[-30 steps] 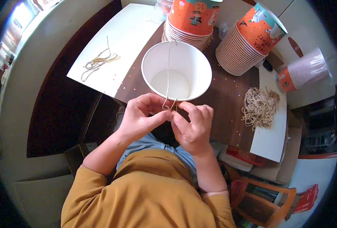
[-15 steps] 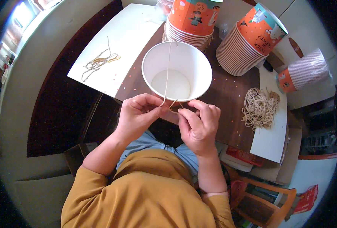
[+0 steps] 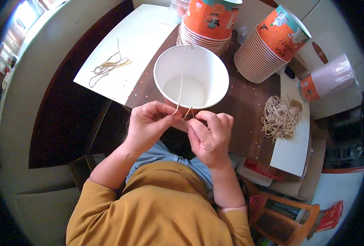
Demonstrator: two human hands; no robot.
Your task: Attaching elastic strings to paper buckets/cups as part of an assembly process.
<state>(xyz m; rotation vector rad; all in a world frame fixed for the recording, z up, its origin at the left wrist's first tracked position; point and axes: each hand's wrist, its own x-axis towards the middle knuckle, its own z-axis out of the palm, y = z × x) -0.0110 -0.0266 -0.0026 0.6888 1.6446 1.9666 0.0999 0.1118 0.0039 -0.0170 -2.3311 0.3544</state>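
Observation:
A white-lined paper bucket point(image 3: 215, 78) stands before me on the brown table, its mouth facing up toward me. One thin beige cord point(image 3: 182, 78) stretches from its far rim across the mouth to the near rim. My left hand point(image 3: 155, 121) pinches this cord just outside the near rim. A short loop of the cord shows at the near rim between my hands. My right hand point(image 3: 210, 135) is closed, thumb and fingertips together on the cord's end beside the left fingertips. The exact grip of the right fingertips is partly hidden.
Behind the bucket stand a tall stack of orange printed buckets point(image 3: 210, 20) and a second, leaning stack point(image 3: 264, 49). A wrapped stack point(image 3: 329, 78) lies farther right. A heap of cords point(image 3: 281, 117) is at right; loose cords point(image 3: 108, 67) lie at left.
My right hand has shifted slightly left, closer to the left fingertips, and its fingers have curled more. My left hand keeps its pinch, and the bucket has barely moved.

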